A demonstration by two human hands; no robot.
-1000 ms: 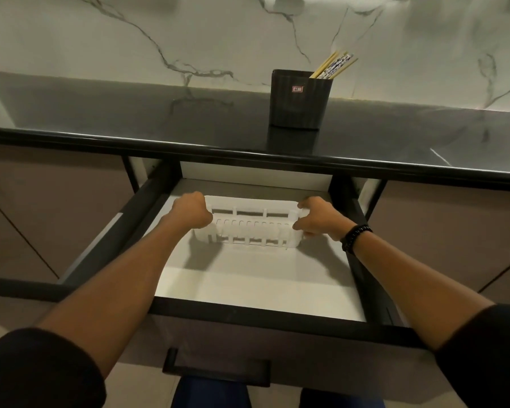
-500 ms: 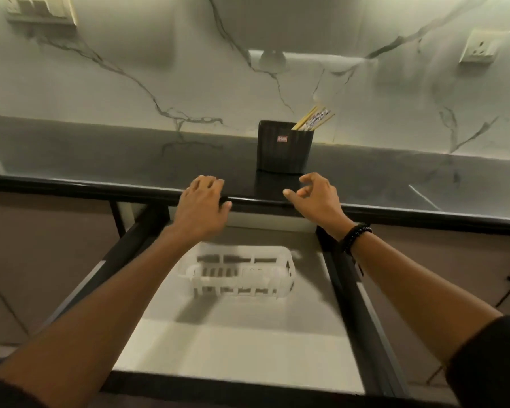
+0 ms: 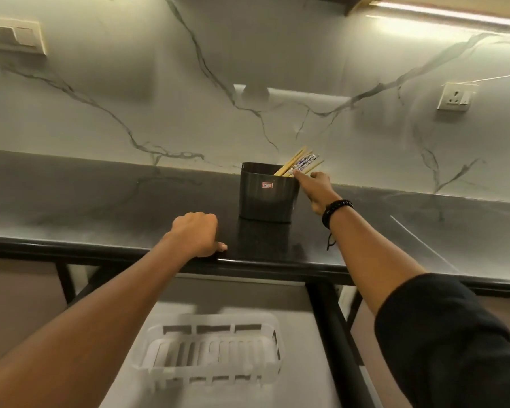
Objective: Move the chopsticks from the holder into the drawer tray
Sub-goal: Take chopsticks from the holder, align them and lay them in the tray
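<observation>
1. The chopsticks (image 3: 299, 164) lean in the holder (image 3: 267, 192). None lies in the tray (image 3: 212, 356), so every transfer is left.
2. The right hand (image 3: 314, 187) touches them with its fingertips; whether it pinches, I cannot tell.
3. The left hand (image 3: 196, 232) rests clenched on the countertop (image 3: 100, 207) edge.
4. The drawer (image 3: 295, 390) is open, and the counter lip probably needs clearing.

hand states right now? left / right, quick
Left hand: closed, curled, holding nothing, resting on the counter edge.
Right hand: open, index finger stretched onto the chopsticks in the holder; no grip visible.
</observation>
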